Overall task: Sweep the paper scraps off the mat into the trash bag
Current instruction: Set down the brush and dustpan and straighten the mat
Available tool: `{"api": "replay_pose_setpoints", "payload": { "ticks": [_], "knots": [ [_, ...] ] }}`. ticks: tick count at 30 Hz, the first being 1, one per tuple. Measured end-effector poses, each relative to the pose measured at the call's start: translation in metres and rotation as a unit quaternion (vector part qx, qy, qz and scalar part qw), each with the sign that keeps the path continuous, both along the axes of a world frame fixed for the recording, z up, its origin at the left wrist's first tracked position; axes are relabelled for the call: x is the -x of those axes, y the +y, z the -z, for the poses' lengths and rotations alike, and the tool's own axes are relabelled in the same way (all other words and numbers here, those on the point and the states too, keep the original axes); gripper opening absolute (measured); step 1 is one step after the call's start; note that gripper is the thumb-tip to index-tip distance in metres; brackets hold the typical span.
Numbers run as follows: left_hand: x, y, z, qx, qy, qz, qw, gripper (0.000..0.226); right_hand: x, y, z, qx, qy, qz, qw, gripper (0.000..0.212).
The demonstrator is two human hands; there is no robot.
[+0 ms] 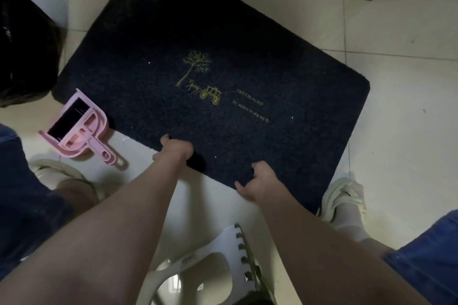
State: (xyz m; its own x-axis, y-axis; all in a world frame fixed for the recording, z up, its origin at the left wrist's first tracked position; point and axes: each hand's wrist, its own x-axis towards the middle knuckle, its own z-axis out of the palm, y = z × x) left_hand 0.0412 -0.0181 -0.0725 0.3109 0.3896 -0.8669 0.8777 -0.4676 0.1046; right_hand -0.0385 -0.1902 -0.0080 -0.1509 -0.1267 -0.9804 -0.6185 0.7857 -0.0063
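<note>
Mostly cleared: the dark mat (223, 39) lies flat on the tiled floor (396, 111), set at a slant, and only a few tiny white scraps (149, 62) are seen on it, scattered well apart, one near the left side, one toward the right, one close to the near edge. A white fleck (125, 138) is noted on the floor just beside the near-left edge.

Sweeping is judged nearly done. What is left appears to be these last specks and their transfer to the bag (22, 44), a black mass at the far left, close to the mat's left corner. Its opening cannot be made out.

The near edge of the mat is gripped by both hands. The left hand (174, 148) is curled over the edge, forearm reaching out from near left. The right hand (257, 184) is clamped on the same edge further right, fingers hooked over the pile. Whether the edge is raised off the floor cannot be told.

A pink dustpan (94, 129), with a brush (68, 116) nested in it, lies on the floor left of the hands, held by neither. A white stool (210, 252) is seen nearest, between the forearms.
</note>
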Motion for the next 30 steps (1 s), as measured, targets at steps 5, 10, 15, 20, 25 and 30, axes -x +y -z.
{"api": "replay_pose_setpoints", "payload": {
  "ticks": [5, 10, 15, 20, 25, 30],
  "knots": [
    [-0.016, -0.015, 0.023, 0.103, -0.009, -0.050, 0.993, 0.092, -0.023, -0.015, -0.002, 0.064, -0.050, 0.004, 0.997, 0.054],
    [-0.043, -0.039, 0.000, 0.106, -0.013, 0.083, 0.991, 0.093, -0.046, -0.032, -0.004, 0.116, -0.104, -0.070, 0.985, 0.050],
    [-0.072, -0.065, -0.030, 0.117, -0.024, 0.178, 0.977, 0.073, -0.088, -0.066, 0.008, 0.171, -0.124, -0.170, 0.962, 0.058],
    [-0.088, -0.088, -0.033, 0.054, -0.008, 0.249, 0.967, 0.043, -0.123, -0.076, 0.014, 0.138, -0.110, -0.238, 0.955, 0.061],
    [-0.083, -0.093, -0.034, -0.024, 0.011, 0.276, 0.961, 0.054, -0.131, -0.084, 0.063, 0.138, -0.066, -0.319, 0.935, 0.097],
    [-0.080, -0.093, -0.030, -0.065, 0.039, 0.340, 0.937, 0.062, -0.126, -0.058, 0.031, 0.162, 0.021, -0.407, 0.899, 0.085]
  ]
}}
